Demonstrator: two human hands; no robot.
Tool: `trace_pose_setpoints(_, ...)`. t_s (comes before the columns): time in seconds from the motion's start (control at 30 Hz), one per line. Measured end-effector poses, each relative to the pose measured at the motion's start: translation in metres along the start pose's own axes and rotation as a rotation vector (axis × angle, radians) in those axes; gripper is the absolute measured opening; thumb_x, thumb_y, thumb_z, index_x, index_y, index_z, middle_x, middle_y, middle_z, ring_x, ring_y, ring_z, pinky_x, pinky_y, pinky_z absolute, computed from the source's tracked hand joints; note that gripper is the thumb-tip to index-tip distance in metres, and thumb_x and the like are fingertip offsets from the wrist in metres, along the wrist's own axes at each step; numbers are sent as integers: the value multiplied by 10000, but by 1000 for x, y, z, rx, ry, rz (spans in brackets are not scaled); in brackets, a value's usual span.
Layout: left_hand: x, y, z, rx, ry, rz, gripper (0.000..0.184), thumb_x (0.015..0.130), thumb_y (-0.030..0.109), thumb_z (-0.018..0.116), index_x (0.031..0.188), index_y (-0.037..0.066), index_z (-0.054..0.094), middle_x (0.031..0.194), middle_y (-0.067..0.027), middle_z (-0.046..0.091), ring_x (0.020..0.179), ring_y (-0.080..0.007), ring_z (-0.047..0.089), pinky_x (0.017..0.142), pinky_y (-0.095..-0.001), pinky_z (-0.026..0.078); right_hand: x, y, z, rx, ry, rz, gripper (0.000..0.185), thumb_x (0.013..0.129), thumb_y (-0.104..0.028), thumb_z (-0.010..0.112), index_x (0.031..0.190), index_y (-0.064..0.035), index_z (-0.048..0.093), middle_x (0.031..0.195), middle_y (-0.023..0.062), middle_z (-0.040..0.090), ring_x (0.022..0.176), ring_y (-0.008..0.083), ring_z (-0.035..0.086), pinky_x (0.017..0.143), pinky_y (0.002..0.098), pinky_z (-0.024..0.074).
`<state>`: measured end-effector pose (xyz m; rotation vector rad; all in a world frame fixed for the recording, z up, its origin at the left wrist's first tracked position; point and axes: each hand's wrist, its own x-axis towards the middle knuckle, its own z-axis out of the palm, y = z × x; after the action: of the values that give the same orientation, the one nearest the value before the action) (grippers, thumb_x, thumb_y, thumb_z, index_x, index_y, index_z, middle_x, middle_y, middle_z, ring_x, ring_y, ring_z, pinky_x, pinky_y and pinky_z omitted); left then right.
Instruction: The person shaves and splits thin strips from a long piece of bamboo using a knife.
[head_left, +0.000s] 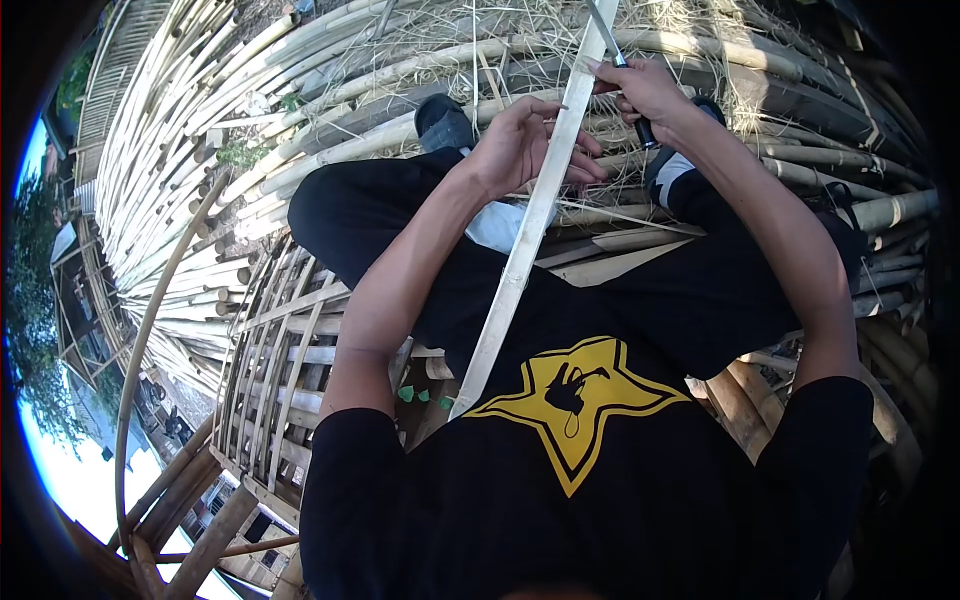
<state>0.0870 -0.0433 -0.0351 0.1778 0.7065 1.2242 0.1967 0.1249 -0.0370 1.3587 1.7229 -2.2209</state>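
A long pale bamboo strip (540,205) slants from my lap up past both hands. My left hand (520,145) is loosely curled around it, with the thumb on the near side and the fingers behind, partly hidden by the strip. My right hand (650,100) is closed around the black handle of a knife (645,133). Its thin metal blade points upward, crossing the strip near the top edge of the view. The right thumb and fingertips also touch or nearly touch the strip's edge.
Many bamboo poles (170,200) lie stacked at the left. Thin shavings (540,70) cover the poles ahead of my feet. A slatted bamboo frame (280,370) stands by my left side, and a curved pole (150,310) rises further left. A pale cloth-like piece (497,228) lies between my legs.
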Motion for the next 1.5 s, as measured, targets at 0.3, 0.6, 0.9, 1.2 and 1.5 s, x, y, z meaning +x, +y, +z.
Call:
trace_pose_setpoints(0.3, 10, -7, -51, 1062, 750, 245, 272, 914, 209, 586, 788, -28, 631, 582, -59, 601, 470, -123, 584, 487, -250, 477, 26, -8, -21, 165, 48, -72, 247, 889, -253, 626, 891, -9, 585, 562, -52, 443, 424, 11, 317, 383, 187, 253)
trace_pose_setpoints(0.6, 11, 8, -87, 1240, 576, 84, 662, 819, 608, 543, 987, -24, 649, 720, -161, 647, 679, -218, 622, 660, -336, 482, 1, -44, -19, 146, 109, -225, 156, 893, -153, 592, 848, -6, 571, 682, 80, 601, 394, 50, 370, 331, 206, 259)
trace_pose_setpoints(0.9, 38, 50, -74, 1237, 919, 56, 571, 820, 544, 589, 1044, 22, 652, 540, -19, 528, 581, -164, 569, 689, -345, 514, -25, -67, -18, 194, 77, -287, 221, 869, -224, 656, 918, -18, 595, 654, 81, 627, 396, 53, 391, 344, 204, 264)
trace_pose_setpoints(1.2, 65, 33, -78, 1242, 749, 138, 556, 729, 549, 641, 914, 26, 683, 639, -75, 659, 608, -221, 654, 635, -361, 518, -31, -74, -23, 125, 82, -345, 233, 876, -216, 646, 893, 16, 628, 639, 64, 598, 397, 71, 381, 359, 229, 272)
trace_pose_setpoints(1.5, 74, 38, -125, 1713, 653, 176, 494, 696, 510, 703, 832, 36, 690, 687, -129, 656, 684, -199, 649, 654, -316, 503, -41, -80, -19, 180, 93, -347, 219, 879, -187, 639, 930, 25, 628, 647, 69, 595, 396, 62, 360, 365, 225, 267)
